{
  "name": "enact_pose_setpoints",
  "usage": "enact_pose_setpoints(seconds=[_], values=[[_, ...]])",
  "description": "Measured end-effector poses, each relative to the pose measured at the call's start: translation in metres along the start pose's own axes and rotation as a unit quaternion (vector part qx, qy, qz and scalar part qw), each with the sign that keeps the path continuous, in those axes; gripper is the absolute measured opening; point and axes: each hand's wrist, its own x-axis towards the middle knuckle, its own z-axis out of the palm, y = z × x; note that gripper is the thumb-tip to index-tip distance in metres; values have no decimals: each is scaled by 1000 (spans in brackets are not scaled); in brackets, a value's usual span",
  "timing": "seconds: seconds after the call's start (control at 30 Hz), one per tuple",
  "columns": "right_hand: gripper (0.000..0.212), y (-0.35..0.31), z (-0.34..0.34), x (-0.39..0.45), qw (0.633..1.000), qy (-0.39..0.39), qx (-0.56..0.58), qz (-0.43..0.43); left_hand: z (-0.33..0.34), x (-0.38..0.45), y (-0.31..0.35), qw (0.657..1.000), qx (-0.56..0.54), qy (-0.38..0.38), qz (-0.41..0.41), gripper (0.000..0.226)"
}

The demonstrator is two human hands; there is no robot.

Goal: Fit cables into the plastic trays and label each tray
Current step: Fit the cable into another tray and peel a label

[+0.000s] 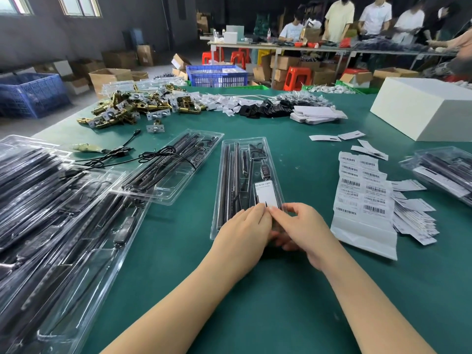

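Observation:
A clear plastic tray lies lengthwise on the green table in front of me, holding black light bars, a coiled cable and a small controller. A white label card lies in its lower right compartment. My left hand rests on the tray's near end, its fingertips touching the card's bottom edge. My right hand meets it from the right, fingertips on the same edge, the other fingers curled over the tray's near corner. A sheet of barcode labels lies to the right.
Stacked filled trays cover the left side, and another tray lies diagonally beside loose black cables. More filled trays, a white box, brass parts and paper tags surround the work spot. Several people stand at a far table.

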Motion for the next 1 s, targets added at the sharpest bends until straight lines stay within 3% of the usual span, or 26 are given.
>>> enact_pose_setpoints(seconds=[0.1,0.23,0.37,0.47,0.57,0.67,0.73,0.77,0.87,0.93,1.0], values=[[21,-2,6,-5,984,-60,152,69,0,-1,1,999,-38,5,-30,38],[19,1,12,-3,984,-21,168,63,-2,1,3,992,-93,-50,-67,39],[20,4,13,-3,977,-44,198,61,4,2,-2,989,-100,-74,-80,45],[22,4,15,-1,982,-12,179,58,1,4,-11,976,-183,-88,-76,45],[20,2,9,3,979,-5,202,40,-3,3,-27,952,-287,-57,-84,39],[16,-1,-4,4,980,1,198,3,-2,-1,-46,932,-302,13,-201,40],[13,-1,-14,4,979,9,200,-28,0,-2,-58,895,-336,17,-294,48],[12,0,-19,4,978,11,202,-47,-1,-1,-62,858,-387,12,-338,54],[12,-3,-33,3,973,-28,207,-102,-3,5,-64,712,-578,12,-399,64],[19,-4,-40,2,968,-70,209,-118,-6,5,-63,640,-664,8,-387,50],[27,-3,-41,1,969,-115,185,-121,-9,6,-63,596,-717,12,-360,29]])
